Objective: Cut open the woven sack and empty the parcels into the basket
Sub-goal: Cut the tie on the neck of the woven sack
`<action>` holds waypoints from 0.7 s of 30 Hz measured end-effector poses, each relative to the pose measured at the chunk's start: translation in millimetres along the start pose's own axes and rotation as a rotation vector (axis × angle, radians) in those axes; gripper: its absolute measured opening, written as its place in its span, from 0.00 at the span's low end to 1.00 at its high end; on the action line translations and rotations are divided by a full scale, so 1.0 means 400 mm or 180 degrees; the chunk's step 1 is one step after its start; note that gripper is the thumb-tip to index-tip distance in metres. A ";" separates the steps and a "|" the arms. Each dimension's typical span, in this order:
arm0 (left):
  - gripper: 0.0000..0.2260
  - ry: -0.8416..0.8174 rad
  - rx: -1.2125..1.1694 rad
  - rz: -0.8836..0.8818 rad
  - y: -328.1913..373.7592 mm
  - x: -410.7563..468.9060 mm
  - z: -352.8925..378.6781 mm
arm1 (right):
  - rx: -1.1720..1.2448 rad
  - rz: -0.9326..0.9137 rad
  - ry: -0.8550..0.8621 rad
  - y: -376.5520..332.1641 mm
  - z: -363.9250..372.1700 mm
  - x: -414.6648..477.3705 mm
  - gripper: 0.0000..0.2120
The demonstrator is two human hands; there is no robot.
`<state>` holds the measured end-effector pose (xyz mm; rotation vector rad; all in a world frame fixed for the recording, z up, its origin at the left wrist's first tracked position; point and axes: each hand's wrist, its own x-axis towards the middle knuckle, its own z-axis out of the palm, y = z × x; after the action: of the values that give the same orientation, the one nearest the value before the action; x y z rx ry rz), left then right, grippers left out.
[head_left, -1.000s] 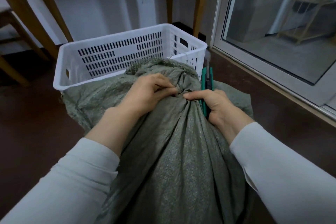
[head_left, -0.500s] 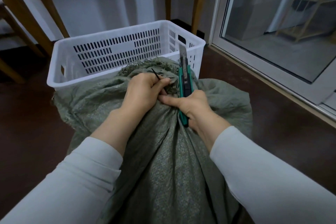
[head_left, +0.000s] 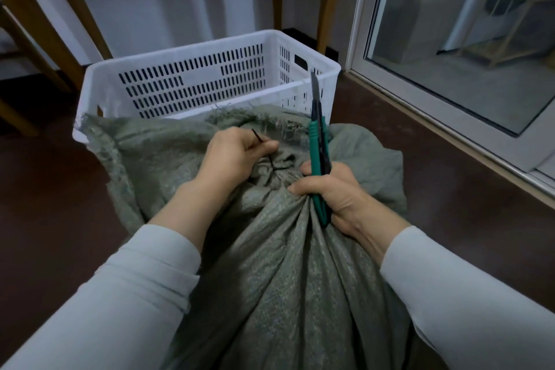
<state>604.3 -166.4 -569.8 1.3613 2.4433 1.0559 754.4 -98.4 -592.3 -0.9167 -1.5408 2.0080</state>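
While the left hand [head_left: 232, 156] pinches the loose end of a thin black tie [head_left: 274, 167] between thumb and curled fingers, the right hand [head_left: 338, 194] is closed round the green handle of a utility knife [head_left: 319, 156]. The knife stands nearly upright in that fist, its blade extended and pointing up and away, above both hands. The tie loops round the gathered neck of the grey-green woven sack [head_left: 285, 273], in the gap between the two hands, where the cloth is bunched tight. The right thumb lies against the bunched cloth just below the tie. The sack's body runs from the hands down toward the person, between two pale sleeves, and its frayed mouth spreads out just beyond the hands. Beyond that mouth stands a white slotted basket [head_left: 186, 49], the cloth lapping against its near wall; the basket's bottom is hidden behind the sack. Sack and basket sit on a dark floor [head_left: 60, 204]. To the right of the right hand is a glass door [head_left: 450, 39], and wooden legs [head_left: 326, 0] rise beyond the basket.
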 end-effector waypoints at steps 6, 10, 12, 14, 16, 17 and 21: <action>0.14 -0.0641 0.0275 -0.0497 -0.031 -0.023 0.042 | -0.0220 0.0450 0.0064 0.046 0.007 0.019 0.13; 0.33 -0.1170 -0.0126 -0.0507 0.029 -0.014 -0.015 | 0.0097 0.0619 0.0155 0.030 -0.007 0.049 0.15; 0.29 -0.1252 0.0136 -0.0192 0.040 -0.021 -0.015 | 0.0195 0.0575 0.0158 0.027 -0.012 0.054 0.14; 0.17 -0.1097 -0.0142 -0.0050 0.024 -0.029 -0.009 | 0.0276 0.0488 0.0177 0.028 -0.011 0.051 0.13; 0.11 -0.1070 -0.0602 -0.0140 -0.003 -0.031 -0.005 | 0.0324 0.0377 0.0150 0.029 -0.007 0.044 0.14; 0.10 -0.1084 -0.0765 -0.0202 -0.015 -0.030 -0.006 | 0.0318 0.0322 0.0144 0.031 -0.005 0.041 0.15; 0.09 -0.1219 -0.1093 -0.0313 -0.043 -0.030 -0.018 | 0.0336 0.0187 0.0087 0.040 -0.006 0.032 0.16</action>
<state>596.4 -185.4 -577.9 1.1888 1.9303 1.0213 748.1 -92.3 -611.0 -0.9534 -1.3941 2.0872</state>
